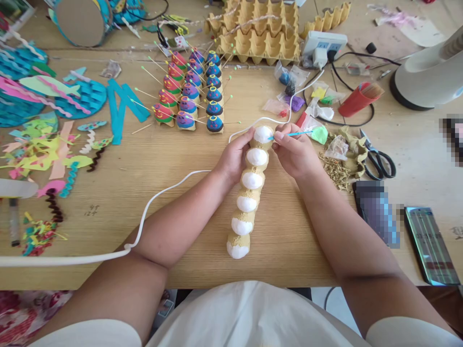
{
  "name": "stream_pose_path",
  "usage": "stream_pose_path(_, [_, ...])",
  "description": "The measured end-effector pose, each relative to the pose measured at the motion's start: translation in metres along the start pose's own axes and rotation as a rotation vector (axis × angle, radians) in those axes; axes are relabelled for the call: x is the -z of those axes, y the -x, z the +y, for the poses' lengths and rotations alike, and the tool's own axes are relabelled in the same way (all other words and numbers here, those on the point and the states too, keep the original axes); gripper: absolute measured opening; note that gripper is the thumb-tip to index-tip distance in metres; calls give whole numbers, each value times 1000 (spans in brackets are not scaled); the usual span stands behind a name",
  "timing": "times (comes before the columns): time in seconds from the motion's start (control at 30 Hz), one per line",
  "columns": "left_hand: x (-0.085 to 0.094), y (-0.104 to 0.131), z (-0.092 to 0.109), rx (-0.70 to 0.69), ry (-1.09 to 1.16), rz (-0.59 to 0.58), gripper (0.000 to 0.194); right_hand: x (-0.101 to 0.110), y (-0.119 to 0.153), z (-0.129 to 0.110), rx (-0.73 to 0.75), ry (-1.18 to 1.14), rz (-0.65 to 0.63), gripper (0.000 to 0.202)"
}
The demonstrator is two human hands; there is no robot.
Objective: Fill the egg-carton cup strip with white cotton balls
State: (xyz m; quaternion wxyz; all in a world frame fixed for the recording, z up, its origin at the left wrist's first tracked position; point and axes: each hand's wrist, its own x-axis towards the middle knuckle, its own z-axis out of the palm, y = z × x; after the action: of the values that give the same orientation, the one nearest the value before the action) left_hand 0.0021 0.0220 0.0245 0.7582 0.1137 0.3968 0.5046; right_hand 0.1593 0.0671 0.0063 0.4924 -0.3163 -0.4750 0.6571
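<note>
A strip of egg carton point(252, 180) lies lengthwise in front of me, its several cups topped with smooth white caps and bare tan cardboard between them. My left hand point(233, 156) grips the far end from the left side, thumb beside the top cup. In my right hand point(294, 152), pinched between thumb and fingers, is a thin blue stick point(299, 133). Its tip meets the right edge of the farthest white cap. The palm sides of both hands are hidden.
Painted egg-carton caterpillars point(186, 91) with pins stand beyond my left hand. Egg trays point(256, 31) lie at the back. Scissors point(378, 159), clay bags point(318, 132) and a phone point(430, 246) are on the right; paper scraps point(54, 149) on the left. A white cable point(155, 197) crosses my left arm.
</note>
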Motion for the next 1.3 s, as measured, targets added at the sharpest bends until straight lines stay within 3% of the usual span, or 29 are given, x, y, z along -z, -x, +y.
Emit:
stream_pose_path(0.5, [5, -4, -2, 15, -17, -19, 41, 6, 0, -1, -47, -31, -3, 70])
stream_pose_path(0.77, [0, 1, -2, -26, -35, -8, 37, 5, -1, 2, -20, -42, -24, 63])
stream_pose_path(1.3, [0, 1, -1, 2, -23, -8, 35, 4, -2, 1, 11, -19, -36, 69])
